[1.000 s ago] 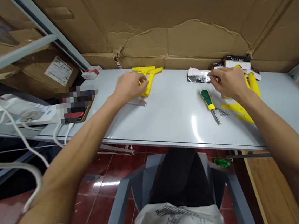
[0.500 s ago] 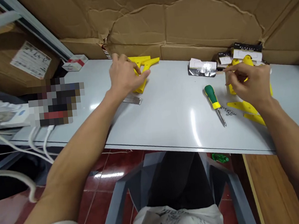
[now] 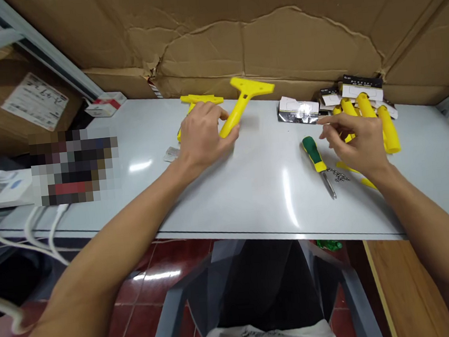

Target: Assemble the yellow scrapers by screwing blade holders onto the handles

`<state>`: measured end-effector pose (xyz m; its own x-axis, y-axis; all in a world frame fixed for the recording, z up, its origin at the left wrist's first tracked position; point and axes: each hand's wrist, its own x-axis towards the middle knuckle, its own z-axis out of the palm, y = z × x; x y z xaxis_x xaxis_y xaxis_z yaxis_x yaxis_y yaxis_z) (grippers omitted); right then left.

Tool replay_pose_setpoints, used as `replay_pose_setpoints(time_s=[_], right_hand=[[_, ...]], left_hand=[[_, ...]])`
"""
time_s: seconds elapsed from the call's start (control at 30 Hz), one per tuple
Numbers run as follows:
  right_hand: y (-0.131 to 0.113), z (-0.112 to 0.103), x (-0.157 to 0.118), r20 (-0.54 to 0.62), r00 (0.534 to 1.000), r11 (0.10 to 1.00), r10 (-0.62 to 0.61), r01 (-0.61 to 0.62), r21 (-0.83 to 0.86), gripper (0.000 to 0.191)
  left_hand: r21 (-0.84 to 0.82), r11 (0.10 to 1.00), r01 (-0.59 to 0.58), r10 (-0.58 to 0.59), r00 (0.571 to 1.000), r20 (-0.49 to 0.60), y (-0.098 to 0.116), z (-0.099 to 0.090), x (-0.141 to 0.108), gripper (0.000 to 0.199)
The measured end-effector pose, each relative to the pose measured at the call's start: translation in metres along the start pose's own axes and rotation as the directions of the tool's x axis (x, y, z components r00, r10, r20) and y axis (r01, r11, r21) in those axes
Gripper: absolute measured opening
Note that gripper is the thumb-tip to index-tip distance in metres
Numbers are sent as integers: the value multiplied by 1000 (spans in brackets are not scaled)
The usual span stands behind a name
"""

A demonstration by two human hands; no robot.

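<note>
My left hand [image 3: 205,133] is closed round the handle of a yellow T-shaped scraper [image 3: 246,98], its wide head raised to the upper right. Partly hidden behind that hand lies another yellow scraper [image 3: 208,98], with a small metallic strip [image 3: 171,153] near the wrist. My right hand [image 3: 359,142] hovers at the right with fingers loosely bent and apart; nothing shows between them. Behind it are several yellow scraper handles [image 3: 389,128]. To its left lie a green and yellow screwdriver [image 3: 315,154] and a small heap of screws [image 3: 338,175]. Flat yellow pieces [image 3: 368,183] show partly under the right hand.
Black-and-white packets [image 3: 298,111] lie along the back of the white table [image 3: 227,200]. Cardboard [image 3: 307,38] forms the back wall. At the left are a small red-and-white box [image 3: 106,104], white cables [image 3: 55,227] and a blurred-out patch.
My left hand has lifted one yellow scraper and moved slightly right and toward me with it. The right hand has shifted a little left and down in view, still near the handles.
</note>
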<state>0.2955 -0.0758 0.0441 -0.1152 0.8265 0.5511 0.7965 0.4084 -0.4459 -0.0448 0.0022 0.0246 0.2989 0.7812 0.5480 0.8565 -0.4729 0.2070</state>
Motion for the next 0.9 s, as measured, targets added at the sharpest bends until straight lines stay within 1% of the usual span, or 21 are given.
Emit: replay_pose_setpoints(time_s=[0.07,0.1,0.17,0.23,0.3,0.33,0.4,0.47,0.5,0.57,0.6,0.67,0.7,0.73,0.8,0.83,0.9], right_hand=[[-6,0,-1,-1,999,992,45,-45,114,24],[-9,1,-1,14,998,983,63,-64,173,31],[-12,3,-3,80,992,957,99,-117,266,45],[-12,5,-5,154,980,936,127,-170,307,49],[-11,6,-6,196,971,937,138,-192,293,44],[-11,5,-6,186,972,944,142,-190,269,40],[-11,2,-5,121,981,970,149,-169,173,31],[-12,-1,-4,76,987,990,139,-139,-5,27],[-12,-2,-3,82,988,986,130,-120,-111,28],[-13,-1,-3,155,978,949,137,-85,-304,37],[-13,1,-4,203,967,925,154,-69,-373,44],[-14,7,-5,279,942,892,185,-41,-450,55],[-15,9,-6,307,932,888,192,-32,-458,57],[-15,11,-7,330,924,898,192,-29,-440,56],[-16,12,-6,352,918,939,185,-58,-340,49],[-16,10,-5,347,919,958,187,-92,-272,44],[-13,5,-1,302,928,974,220,-192,-119,35]], left_hand=[[-59,990,-129,126,991,-47,15,-5,-5,22],[-63,980,-190,186,980,-69,21,-7,-8,23],[-54,957,-286,282,957,-67,34,-8,-14,24],[-45,947,-318,316,948,-40,41,-8,-19,27],[-49,956,-290,291,957,-4,44,-6,-22,32],[-52,963,-266,267,964,12,44,-6,-22,34],[-55,977,-206,208,978,32,40,-5,-21,36],[-55,985,-163,165,986,33,35,-6,-17,35],[-58,986,-153,156,987,36,32,-6,-15,35],[-68,984,-165,169,984,55,26,-6,-11,34],[-71,979,-189,194,979,69,23,-4,-10,35],[-67,962,-264,269,959,90,17,0,-8,42],[-65,949,-309,314,944,102,15,3,-8,46],[-68,933,-352,358,927,116,14,6,-8,49],[-85,903,-422,430,893,135,12,11,-9,50],[-97,890,-446,456,879,138,12,12,-9,49],[-121,871,-477,490,862,131,14,13,-9,48]])
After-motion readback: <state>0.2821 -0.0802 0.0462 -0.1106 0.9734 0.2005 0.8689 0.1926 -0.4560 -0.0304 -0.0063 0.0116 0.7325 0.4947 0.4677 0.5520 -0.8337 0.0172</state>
